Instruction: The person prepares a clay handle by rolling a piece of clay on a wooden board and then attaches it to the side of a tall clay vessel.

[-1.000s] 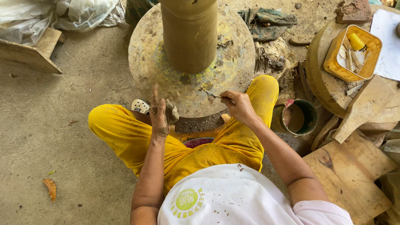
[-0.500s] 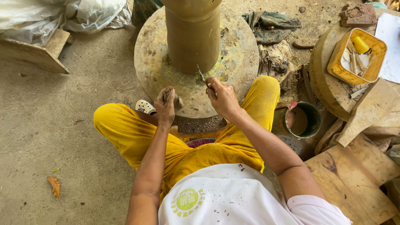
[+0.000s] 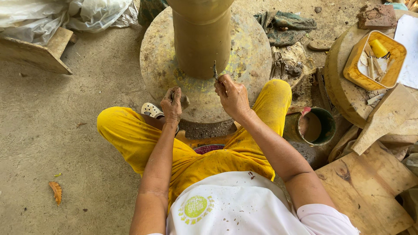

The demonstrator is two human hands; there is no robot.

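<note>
A tall brown clay cylinder (image 3: 201, 35) stands on a round, clay-stained wheel (image 3: 252, 48) in front of me. My right hand (image 3: 233, 96) grips a thin pointed tool (image 3: 215, 70) whose tip is at the cylinder's base. My left hand (image 3: 172, 104) is closed around a small lump of clay (image 3: 183, 101) at the wheel's near edge. My legs in yellow trousers (image 3: 130, 130) are folded around the wheel's base.
A green bucket of muddy water (image 3: 311, 126) sits to the right. Beyond it, a yellow tray of tools (image 3: 374, 61) rests on a round slab, with wooden boards (image 3: 370, 182) nearby. Plastic sheeting (image 3: 65, 15) and a wooden piece (image 3: 39, 54) lie at the far left. Rags (image 3: 287, 26) lie behind the wheel.
My right hand has moved the tool from the wheel's near edge forward to the cylinder's base. My left hand has closed on the clay lump at the wheel's edge.
</note>
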